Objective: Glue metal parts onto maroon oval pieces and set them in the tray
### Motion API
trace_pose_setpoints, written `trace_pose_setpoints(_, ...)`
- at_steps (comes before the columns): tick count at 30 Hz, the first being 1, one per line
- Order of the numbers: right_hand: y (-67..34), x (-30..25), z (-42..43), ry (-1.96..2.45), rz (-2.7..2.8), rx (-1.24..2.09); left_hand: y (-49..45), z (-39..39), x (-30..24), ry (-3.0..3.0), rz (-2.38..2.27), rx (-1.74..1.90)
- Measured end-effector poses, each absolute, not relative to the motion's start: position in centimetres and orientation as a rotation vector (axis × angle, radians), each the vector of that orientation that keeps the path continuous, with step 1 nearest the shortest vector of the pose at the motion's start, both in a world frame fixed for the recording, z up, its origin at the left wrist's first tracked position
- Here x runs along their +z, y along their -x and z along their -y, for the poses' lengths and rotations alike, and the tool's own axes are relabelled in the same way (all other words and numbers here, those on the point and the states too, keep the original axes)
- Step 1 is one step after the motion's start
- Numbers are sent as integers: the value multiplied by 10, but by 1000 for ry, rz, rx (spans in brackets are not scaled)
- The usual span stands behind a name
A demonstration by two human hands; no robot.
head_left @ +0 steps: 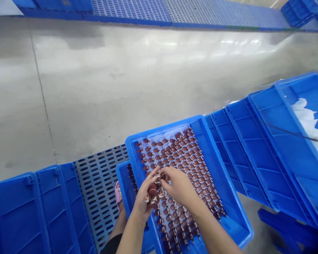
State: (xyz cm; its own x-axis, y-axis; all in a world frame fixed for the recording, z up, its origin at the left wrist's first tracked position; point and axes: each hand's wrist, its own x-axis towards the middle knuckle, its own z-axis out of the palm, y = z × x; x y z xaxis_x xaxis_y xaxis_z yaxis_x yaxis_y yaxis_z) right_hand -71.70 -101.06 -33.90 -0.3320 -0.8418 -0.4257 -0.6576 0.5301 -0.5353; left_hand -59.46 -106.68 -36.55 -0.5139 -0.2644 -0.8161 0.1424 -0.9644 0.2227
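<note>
As my left fingers clench a small clump of brown disc-shaped pieces, my right fingers pinch at its top, just above rows of the same pieces in a blue plastic tray; overlapping blue trays lie beside it, a perforated blue pallet opposite, a concrete floor beyond.

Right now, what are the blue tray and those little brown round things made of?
The blue tray looks like molded plastic: smooth, bright and a bit shiny, with the same color all over. The brown round pieces have a smooth, dark, slightly glossy look, perhaps plastic or painted wood, but they're too small to tell.
</note>
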Motion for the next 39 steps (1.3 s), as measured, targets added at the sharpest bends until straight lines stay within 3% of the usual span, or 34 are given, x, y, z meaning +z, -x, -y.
trace_pose_setpoints(9,776,-385,1059,1397,-2132,-318,585,1077,-377,-1322,40,-2571)
trace_pose_setpoints(17,789,-445,1105,1506,-2168,-86,583,1076,-383,-1305,-6,-2594)
trace_pose_setpoints(39,761,-466,1108,1425,-2390,-36,582,1073,-383,-1337,-85,-2590)
